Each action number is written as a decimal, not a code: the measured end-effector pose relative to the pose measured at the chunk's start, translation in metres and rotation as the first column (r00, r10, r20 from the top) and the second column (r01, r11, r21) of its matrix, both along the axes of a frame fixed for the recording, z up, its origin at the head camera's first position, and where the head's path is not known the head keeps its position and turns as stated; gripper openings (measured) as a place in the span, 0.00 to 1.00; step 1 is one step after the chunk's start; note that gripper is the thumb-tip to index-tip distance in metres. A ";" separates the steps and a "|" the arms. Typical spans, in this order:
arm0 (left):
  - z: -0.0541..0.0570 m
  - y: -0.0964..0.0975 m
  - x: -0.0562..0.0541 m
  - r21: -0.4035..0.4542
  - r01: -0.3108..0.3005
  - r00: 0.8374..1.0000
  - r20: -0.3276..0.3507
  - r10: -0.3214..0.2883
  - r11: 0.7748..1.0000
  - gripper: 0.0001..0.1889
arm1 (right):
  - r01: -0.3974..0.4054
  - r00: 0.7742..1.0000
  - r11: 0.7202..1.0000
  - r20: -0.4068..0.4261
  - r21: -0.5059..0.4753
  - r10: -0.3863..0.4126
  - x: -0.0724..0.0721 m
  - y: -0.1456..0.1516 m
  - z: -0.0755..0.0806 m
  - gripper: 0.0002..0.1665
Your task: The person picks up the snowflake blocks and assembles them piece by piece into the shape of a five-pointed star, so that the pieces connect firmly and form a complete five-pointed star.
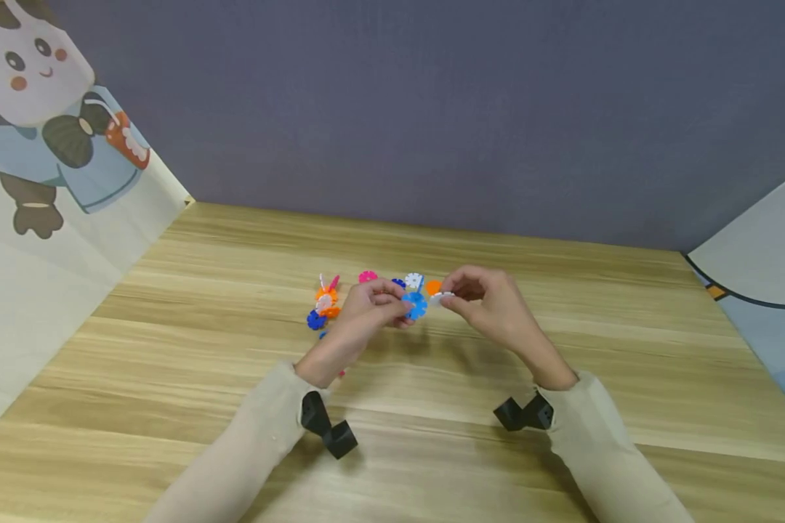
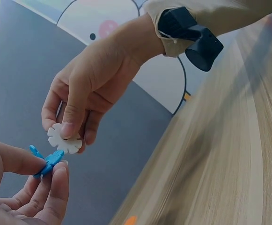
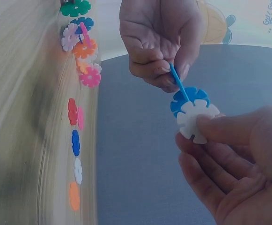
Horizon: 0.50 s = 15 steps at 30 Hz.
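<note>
My left hand pinches a pair of light blue snowflake discs between thumb and fingers; the two are slotted together at an angle. Thumb and fingers of my right hand grip a white snowflake disc with notches round its rim. Both hands are raised above the table, close to each other. In the right wrist view the white disc overlaps the blue discs; whether its notch has entered theirs I cannot tell. Part of the blue pair is hidden behind the left fingers.
Behind the hands, loose discs lie on the wooden table: orange, white and pink. Left of the left hand is a cluster of joined discs. A grey panel rises at the table's back edge.
</note>
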<state>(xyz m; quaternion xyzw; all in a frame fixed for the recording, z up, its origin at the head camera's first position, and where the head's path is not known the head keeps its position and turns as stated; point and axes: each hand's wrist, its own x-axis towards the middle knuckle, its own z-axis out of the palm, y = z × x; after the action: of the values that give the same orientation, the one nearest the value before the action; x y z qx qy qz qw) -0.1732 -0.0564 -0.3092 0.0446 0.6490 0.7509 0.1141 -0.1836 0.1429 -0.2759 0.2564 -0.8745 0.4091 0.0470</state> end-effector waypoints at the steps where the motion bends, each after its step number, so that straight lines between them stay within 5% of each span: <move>1: 0.000 0.000 0.000 0.001 0.002 1.000 0.002 -0.002 1.000 0.07 | -0.002 1.000 1.000 -0.008 -0.005 0.002 0.001 0.000 0.000 0.04; 15: -0.002 0.000 0.008 0.017 0.013 1.000 0.025 -0.014 1.000 0.07 | 0.013 0.999 0.998 -0.049 -0.061 -0.016 0.012 -0.002 -0.006 0.03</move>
<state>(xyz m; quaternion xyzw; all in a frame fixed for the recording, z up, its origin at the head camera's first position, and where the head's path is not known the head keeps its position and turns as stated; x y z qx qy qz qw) -0.1649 -0.0568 -0.3108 0.0403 0.6409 0.7560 0.1269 -0.1711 0.1405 -0.2817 0.2585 -0.8620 0.4289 0.0792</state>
